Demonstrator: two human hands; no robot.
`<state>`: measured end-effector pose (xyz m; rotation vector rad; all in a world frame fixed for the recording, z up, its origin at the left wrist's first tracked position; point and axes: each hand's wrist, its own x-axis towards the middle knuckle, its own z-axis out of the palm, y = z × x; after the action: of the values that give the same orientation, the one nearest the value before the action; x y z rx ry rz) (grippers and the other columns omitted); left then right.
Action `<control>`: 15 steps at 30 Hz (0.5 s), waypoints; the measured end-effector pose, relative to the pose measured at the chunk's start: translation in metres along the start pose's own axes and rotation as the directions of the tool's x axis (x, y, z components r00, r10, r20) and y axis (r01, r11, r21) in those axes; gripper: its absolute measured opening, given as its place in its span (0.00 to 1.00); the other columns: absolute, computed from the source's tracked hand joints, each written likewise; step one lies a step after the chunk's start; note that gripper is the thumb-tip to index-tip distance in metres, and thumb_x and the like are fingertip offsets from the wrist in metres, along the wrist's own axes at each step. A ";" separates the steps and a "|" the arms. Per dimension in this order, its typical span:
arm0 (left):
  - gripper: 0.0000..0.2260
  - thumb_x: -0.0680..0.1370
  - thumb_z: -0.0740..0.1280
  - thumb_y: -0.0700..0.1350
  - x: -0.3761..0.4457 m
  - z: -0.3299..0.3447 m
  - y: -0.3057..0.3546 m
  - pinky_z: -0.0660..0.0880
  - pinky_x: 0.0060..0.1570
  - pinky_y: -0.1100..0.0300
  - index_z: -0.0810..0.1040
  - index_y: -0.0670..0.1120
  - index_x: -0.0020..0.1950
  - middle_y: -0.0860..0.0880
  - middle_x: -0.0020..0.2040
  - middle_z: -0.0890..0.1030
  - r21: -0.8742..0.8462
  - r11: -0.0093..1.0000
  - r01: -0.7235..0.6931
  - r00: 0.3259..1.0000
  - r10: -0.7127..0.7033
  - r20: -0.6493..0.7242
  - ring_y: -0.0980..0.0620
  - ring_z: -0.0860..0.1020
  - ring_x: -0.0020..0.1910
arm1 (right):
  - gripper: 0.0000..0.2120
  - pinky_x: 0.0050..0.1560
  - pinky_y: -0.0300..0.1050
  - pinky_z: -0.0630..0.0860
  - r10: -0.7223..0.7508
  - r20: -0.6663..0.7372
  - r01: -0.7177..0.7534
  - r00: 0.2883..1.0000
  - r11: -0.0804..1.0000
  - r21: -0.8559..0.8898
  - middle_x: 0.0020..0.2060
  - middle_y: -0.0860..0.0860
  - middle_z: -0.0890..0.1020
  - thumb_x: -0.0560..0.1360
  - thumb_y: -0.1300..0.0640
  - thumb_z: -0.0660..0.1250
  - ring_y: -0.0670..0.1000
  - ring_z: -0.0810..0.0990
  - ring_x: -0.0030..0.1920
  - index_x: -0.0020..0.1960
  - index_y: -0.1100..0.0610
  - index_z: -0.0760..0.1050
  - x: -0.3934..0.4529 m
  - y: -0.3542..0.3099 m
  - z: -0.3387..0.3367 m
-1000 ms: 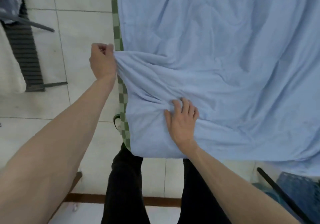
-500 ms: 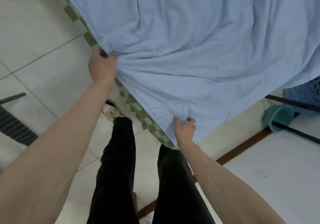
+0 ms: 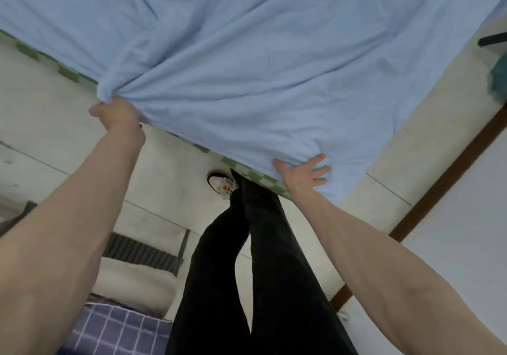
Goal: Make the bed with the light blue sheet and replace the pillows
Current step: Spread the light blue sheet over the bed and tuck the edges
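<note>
Watching the head cam here, going left to right. Down in the bottom left corner I'm seeing a bit of checked blue fabric [image 3: 115,330] and a pale cushion [image 3: 131,280] sitting against a dark slatted frame [image 3: 142,250] on the tiled floor [image 3: 41,113].

My left hand [image 3: 116,113] is clenching a bunch of the sheet [image 3: 247,66] right at the near edge of the bed, with the cloth gathering into folds that are fanning out from the fist. The sheet is lying spread over the bed, wrinkled, and filling most of the top of the view. A green checked mattress edge [image 3: 68,73] is peeking out from under it along the near side.

In the middle, black trouser legs [image 3: 247,272] are standing against the bed, and one white shoe [image 3: 220,184] is showing on the floor just under the mattress edge.

My right hand [image 3: 300,175] is lying released on the sheet near its corner, fingers spread and pressing on the cloth, not gripping anything.

Further right there's a dark brown skirting strip [image 3: 452,168] running along the floor, and something teal [image 3: 498,77] at the far right edge, too blurry to identify.
</note>
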<state>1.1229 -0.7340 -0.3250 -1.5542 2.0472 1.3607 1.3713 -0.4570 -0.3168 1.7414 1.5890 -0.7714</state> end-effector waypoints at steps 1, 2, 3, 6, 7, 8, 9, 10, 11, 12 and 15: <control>0.18 0.81 0.61 0.46 -0.007 0.004 0.003 0.76 0.61 0.54 0.61 0.47 0.70 0.52 0.59 0.72 0.011 0.999 0.041 0.999 -0.041 0.015 0.49 0.76 0.58 | 0.67 0.76 0.70 0.44 0.008 0.004 -0.008 1.000 1.000 0.025 0.78 0.59 0.31 0.65 0.32 0.76 0.66 0.34 0.78 0.79 0.51 0.28 0.000 -0.002 -0.001; 0.26 0.78 0.64 0.46 -0.016 0.006 0.007 0.74 0.59 0.55 0.60 0.46 0.74 0.51 0.63 0.70 0.095 0.995 -0.016 1.000 0.017 -0.011 0.48 0.75 0.60 | 0.68 0.76 0.69 0.44 0.030 0.008 -0.030 1.000 0.998 0.049 0.79 0.58 0.32 0.64 0.33 0.76 0.66 0.34 0.78 0.80 0.51 0.28 -0.001 -0.004 -0.003; 0.31 0.76 0.66 0.48 -0.026 0.006 0.012 0.73 0.60 0.54 0.60 0.46 0.77 0.49 0.68 0.69 0.256 0.954 -0.153 0.985 0.170 -0.043 0.45 0.73 0.65 | 0.68 0.77 0.69 0.45 0.061 0.010 -0.061 0.998 0.995 0.076 0.79 0.57 0.33 0.64 0.33 0.77 0.65 0.35 0.79 0.80 0.50 0.29 -0.003 -0.005 -0.006; 0.36 0.75 0.64 0.61 -0.034 0.009 0.032 0.66 0.70 0.51 0.63 0.47 0.79 0.48 0.76 0.68 0.624 0.560 -0.544 0.796 0.580 0.174 0.45 0.66 0.75 | 0.63 0.78 0.65 0.48 0.057 -0.013 -0.053 0.998 0.971 0.231 0.80 0.53 0.36 0.64 0.32 0.75 0.62 0.38 0.80 0.81 0.46 0.35 -0.016 -0.014 -0.005; 0.36 0.75 0.64 0.65 -0.031 0.014 0.043 0.65 0.71 0.49 0.65 0.48 0.78 0.48 0.74 0.71 0.647 0.460 -0.609 0.756 0.583 0.298 0.46 0.68 0.74 | 0.61 0.79 0.63 0.47 0.027 -0.030 -0.018 0.999 0.962 0.273 0.81 0.53 0.37 0.66 0.32 0.74 0.61 0.38 0.80 0.82 0.45 0.36 -0.021 -0.023 -0.001; 0.34 0.75 0.64 0.66 -0.026 0.021 0.055 0.66 0.70 0.47 0.68 0.48 0.76 0.48 0.72 0.74 0.653 0.400 -0.643 0.740 0.544 0.395 0.45 0.71 0.71 | 0.59 0.79 0.61 0.45 0.007 -0.026 0.001 1.000 0.957 0.290 0.81 0.53 0.36 0.67 0.31 0.73 0.61 0.38 0.80 0.82 0.45 0.37 -0.026 -0.034 0.003; 0.31 0.76 0.65 0.65 -0.019 0.027 0.067 0.69 0.66 0.46 0.71 0.48 0.72 0.46 0.68 0.76 0.663 0.342 -0.666 0.724 0.509 0.465 0.43 0.74 0.67 | 0.59 0.79 0.61 0.43 0.002 0.001 -0.002 1.000 0.958 0.288 0.80 0.53 0.35 0.68 0.31 0.72 0.62 0.37 0.80 0.81 0.45 0.36 -0.032 -0.046 0.008; 0.25 0.77 0.65 0.62 -0.012 0.034 0.078 0.71 0.61 0.46 0.74 0.46 0.67 0.43 0.64 0.78 0.669 0.259 -0.697 0.690 0.496 0.527 0.40 0.76 0.63 | 0.59 0.79 0.61 0.41 0.012 0.031 -0.020 0.999 0.960 0.280 0.80 0.53 0.33 0.68 0.31 0.72 0.62 0.36 0.80 0.81 0.45 0.34 -0.036 -0.057 0.012; 0.20 0.79 0.64 0.59 -0.003 0.039 0.088 0.72 0.54 0.46 0.75 0.45 0.62 0.40 0.59 0.79 0.653 0.174 -0.737 0.641 0.489 0.592 0.38 0.77 0.59 | 0.59 0.78 0.62 0.40 0.031 0.050 -0.044 0.998 0.960 0.275 0.79 0.54 0.31 0.69 0.31 0.71 0.63 0.34 0.79 0.81 0.46 0.32 -0.037 -0.066 0.015; 0.16 0.80 0.63 0.56 0.006 0.042 0.096 0.71 0.50 0.47 0.75 0.44 0.57 0.38 0.55 0.80 0.634 0.121 -0.764 0.606 0.472 0.640 0.36 0.78 0.55 | 0.60 0.77 0.63 0.39 0.053 0.061 -0.067 0.997 0.959 0.274 0.78 0.55 0.30 0.69 0.31 0.71 0.64 0.33 0.79 0.81 0.47 0.31 -0.037 -0.071 0.018; 0.12 0.78 0.62 0.53 0.033 0.035 0.122 0.72 0.50 0.47 0.74 0.45 0.54 0.38 0.55 0.81 0.716 0.251 -0.652 0.710 0.533 0.460 0.36 0.78 0.55 | 0.61 0.77 0.66 0.37 0.071 0.076 -0.089 0.995 0.961 0.262 0.78 0.57 0.28 0.70 0.31 0.71 0.66 0.31 0.78 0.80 0.48 0.30 -0.031 -0.075 0.016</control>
<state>0.9942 -0.7272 -0.3019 -0.1969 2.6818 0.2903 1.2934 -0.4840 -0.3081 1.9337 1.4128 -1.0296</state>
